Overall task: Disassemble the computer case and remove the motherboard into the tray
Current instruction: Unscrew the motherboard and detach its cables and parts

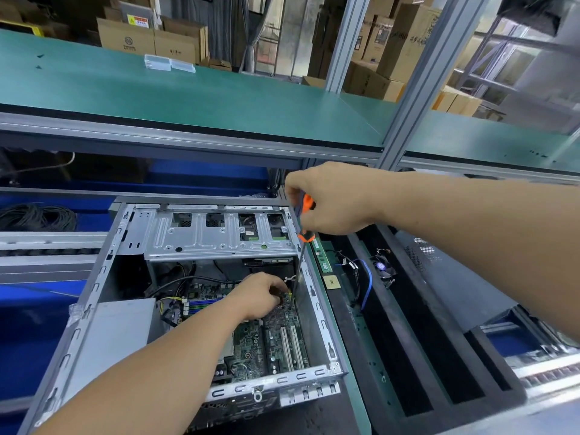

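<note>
An open computer case (194, 296) lies on its side on the green bench (351, 384), its side panel off. The motherboard (276, 337) sits on the floor of the case, toward the right wall, with white slots showing at its near end. A grey power supply box (122, 328) fills the near left corner, and a metal drive cage (219, 233) spans the far end.

The right hand (335, 199) is above the far right corner of the case, its fingers curled round the orange and black handle of a screwdriver (303, 237). The long shaft runs down into the case, its tip at the far right part of the motherboard. The left hand (260, 296) reaches inside, its fingers bent down at the board just beside the tip; whether they pinch anything I cannot tell.

Right of the case lies a black foam tray (408, 340) with long slots. On its far end lie a green memory stick (323, 257), a processor chip (332, 282), a blue cable (368, 284) and a small fan (384, 266).
</note>
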